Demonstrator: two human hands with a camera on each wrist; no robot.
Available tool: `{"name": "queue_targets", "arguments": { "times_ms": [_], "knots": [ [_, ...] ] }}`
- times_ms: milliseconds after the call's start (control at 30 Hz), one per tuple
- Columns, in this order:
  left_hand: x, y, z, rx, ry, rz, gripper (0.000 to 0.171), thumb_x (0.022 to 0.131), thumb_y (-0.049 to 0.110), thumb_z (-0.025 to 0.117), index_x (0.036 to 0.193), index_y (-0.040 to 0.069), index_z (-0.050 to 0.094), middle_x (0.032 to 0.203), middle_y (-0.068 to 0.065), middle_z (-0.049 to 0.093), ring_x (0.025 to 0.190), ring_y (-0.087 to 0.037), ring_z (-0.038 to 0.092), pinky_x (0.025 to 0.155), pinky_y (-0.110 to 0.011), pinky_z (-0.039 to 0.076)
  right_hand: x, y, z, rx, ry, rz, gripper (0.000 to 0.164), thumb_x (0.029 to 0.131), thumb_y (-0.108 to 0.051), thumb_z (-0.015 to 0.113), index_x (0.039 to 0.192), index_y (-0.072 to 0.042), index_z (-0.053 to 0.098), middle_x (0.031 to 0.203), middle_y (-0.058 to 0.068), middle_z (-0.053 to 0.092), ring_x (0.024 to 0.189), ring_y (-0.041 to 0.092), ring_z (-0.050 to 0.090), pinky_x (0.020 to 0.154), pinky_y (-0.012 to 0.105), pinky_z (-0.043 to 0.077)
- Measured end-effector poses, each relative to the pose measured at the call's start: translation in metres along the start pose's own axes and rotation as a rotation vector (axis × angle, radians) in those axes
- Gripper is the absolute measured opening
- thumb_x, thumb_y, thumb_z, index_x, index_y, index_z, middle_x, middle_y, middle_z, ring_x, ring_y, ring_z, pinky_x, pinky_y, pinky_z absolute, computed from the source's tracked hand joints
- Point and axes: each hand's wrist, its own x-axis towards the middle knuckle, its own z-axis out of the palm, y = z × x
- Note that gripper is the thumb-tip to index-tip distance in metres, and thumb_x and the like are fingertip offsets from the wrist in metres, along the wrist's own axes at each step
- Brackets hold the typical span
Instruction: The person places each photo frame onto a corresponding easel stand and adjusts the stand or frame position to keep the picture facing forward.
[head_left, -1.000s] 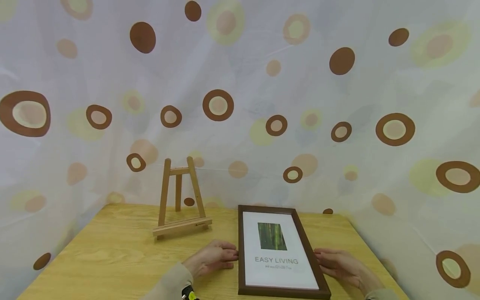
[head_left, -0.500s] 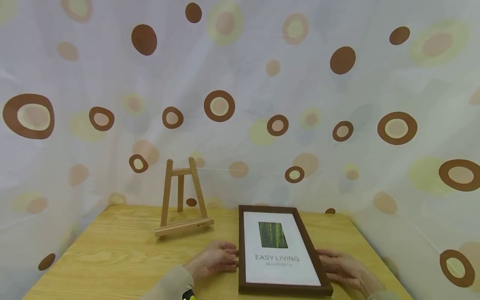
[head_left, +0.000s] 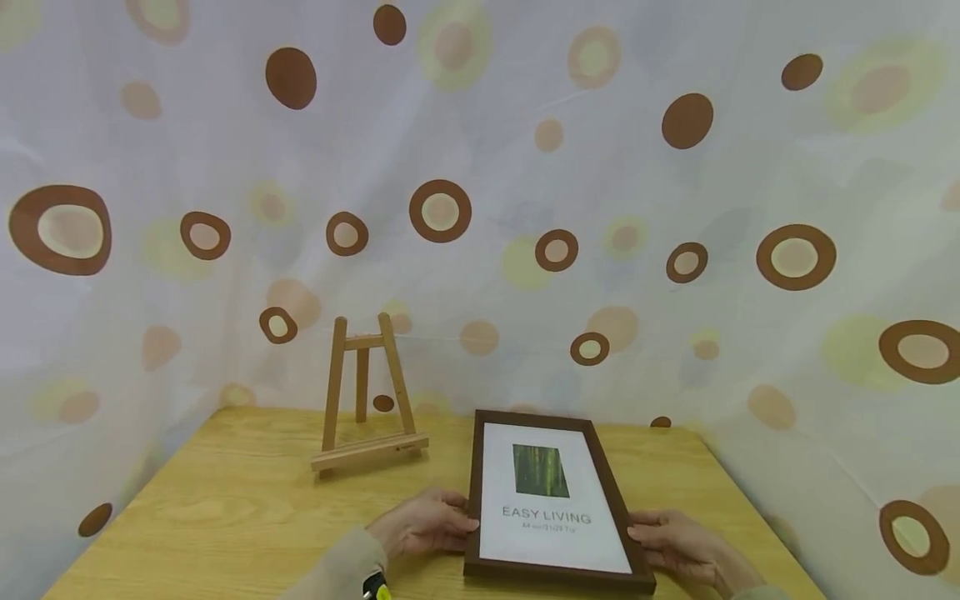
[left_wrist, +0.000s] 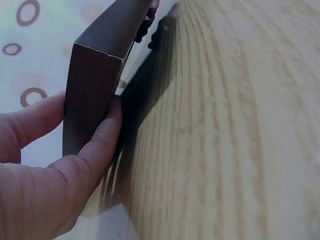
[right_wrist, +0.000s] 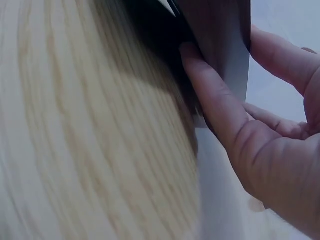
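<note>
A dark brown picture frame [head_left: 557, 500] with a white sheet reading "EASY LIVING" lies face up between my two hands in the head view. My left hand [head_left: 429, 523] pinches its left edge, thumb on top and fingers underneath. On the opposite edge, my right hand [head_left: 684, 546] grips it the same way. In the left wrist view the frame's corner [left_wrist: 92, 85] stands off the tabletop, with a dark shadow below it. The right wrist view has the frame's side [right_wrist: 220, 45] between thumb and fingers, the fingers reaching under it.
A small wooden easel [head_left: 369, 450] stands toward the back left of the wooden table [head_left: 225, 500]. Behind the table hangs a pale sheet [head_left: 495, 167] patterned with brown and beige circles, which also runs along both sides.
My fingers were beside the frame's edges; now both hands have taken hold of it. Its near end has risen off the table and shifted slightly left.
</note>
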Motion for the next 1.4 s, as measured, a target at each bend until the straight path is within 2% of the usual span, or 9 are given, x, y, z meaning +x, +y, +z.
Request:
{"name": "queue_targets", "arguments": {
  "times_ms": [167,300,667,833,933,1100,1200,1300,1400],
  "knots": [
    [-0.007,-0.002,-0.003,-0.071,-0.038,-0.057,0.080,0.090,-0.010,0.059,0.149,-0.014,0.005,0.126,-0.027,0.054,0.103,-0.027,0.062,0.100,-0.059,0.047,0.002,0.001,0.004,0.023,-0.037,0.011,0.062,0.104,-0.005,0.042,0.143,0.026,0.006,0.130,0.014,0.061,0.117,0.025,0.061,0.103,0.042,0.050],
    [-0.014,-0.001,-0.005,-0.064,-0.071,-0.036,0.089,0.087,-0.013,0.059,0.154,-0.002,0.002,0.117,-0.024,0.060,0.098,-0.026,0.065,0.093,-0.052,0.054,0.006,-0.001,0.008,0.012,-0.022,0.005,0.069,0.104,-0.006,0.043,0.144,0.024,-0.005,0.135,0.013,0.057,0.119,0.024,0.059,0.104,0.043,0.049],
    [-0.027,0.001,-0.023,-0.086,-0.181,0.035,0.100,0.086,-0.020,0.054,0.155,0.008,-0.012,0.139,-0.032,0.048,0.114,-0.034,0.060,0.109,-0.067,0.032,0.016,-0.007,0.029,-0.043,0.081,-0.046,0.080,0.101,-0.007,0.051,0.145,0.020,-0.010,0.151,0.032,0.034,0.121,0.024,0.058,0.104,0.043,0.049],
    [-0.032,-0.003,-0.030,-0.103,-0.181,0.053,0.102,0.086,-0.019,0.056,0.155,0.010,-0.014,0.135,-0.029,0.052,0.108,-0.030,0.063,0.102,-0.055,0.047,0.016,-0.008,0.037,-0.090,0.101,-0.069,0.082,0.099,-0.008,0.055,0.148,0.017,-0.005,0.154,0.034,0.025,0.124,0.027,0.056,0.103,0.044,0.050],
    [-0.035,-0.004,-0.033,-0.110,-0.156,0.064,0.103,0.086,-0.019,0.057,0.156,0.012,-0.011,0.132,-0.024,0.057,0.106,-0.030,0.065,0.096,-0.047,0.053,0.016,-0.007,0.040,-0.064,0.048,-0.091,0.084,0.099,-0.005,0.055,0.150,0.011,-0.010,0.148,0.026,0.040,0.122,0.028,0.058,0.102,0.046,0.050],
    [-0.039,-0.003,-0.036,-0.098,-0.135,0.081,0.101,0.084,-0.019,0.059,0.156,0.007,-0.007,0.128,-0.020,0.062,0.108,-0.031,0.065,0.097,-0.049,0.053,0.018,-0.006,0.039,0.019,-0.097,-0.113,0.090,0.098,0.004,0.050,0.148,0.001,-0.025,0.136,0.006,0.052,0.117,0.028,0.061,0.099,0.042,0.053],
    [-0.041,-0.003,-0.037,-0.079,-0.124,0.086,0.099,0.084,-0.019,0.059,0.155,0.003,-0.006,0.125,-0.020,0.063,0.107,-0.030,0.065,0.097,-0.049,0.053,0.019,-0.004,0.038,0.038,-0.163,-0.089,0.094,0.098,0.006,0.048,0.148,-0.009,-0.030,0.137,0.006,0.053,0.114,0.026,0.064,0.095,0.039,0.056],
    [-0.042,-0.003,-0.038,-0.061,-0.115,0.091,0.098,0.084,-0.018,0.060,0.155,0.001,-0.005,0.123,-0.019,0.064,0.105,-0.029,0.066,0.097,-0.047,0.054,0.021,-0.002,0.039,0.050,-0.209,-0.081,0.096,0.098,0.008,0.046,0.147,-0.017,-0.033,0.145,0.012,0.047,0.118,0.028,0.061,0.098,0.047,0.053],
    [-0.042,-0.001,-0.039,-0.033,-0.104,0.102,0.097,0.084,-0.017,0.061,0.155,0.002,-0.003,0.121,-0.019,0.065,0.103,-0.027,0.066,0.095,-0.044,0.054,0.023,-0.002,0.042,0.056,-0.224,-0.106,0.096,0.099,0.008,0.044,0.147,-0.021,-0.035,0.155,0.029,0.023,0.127,0.036,0.053,0.102,0.063,0.043]
  ]
}}
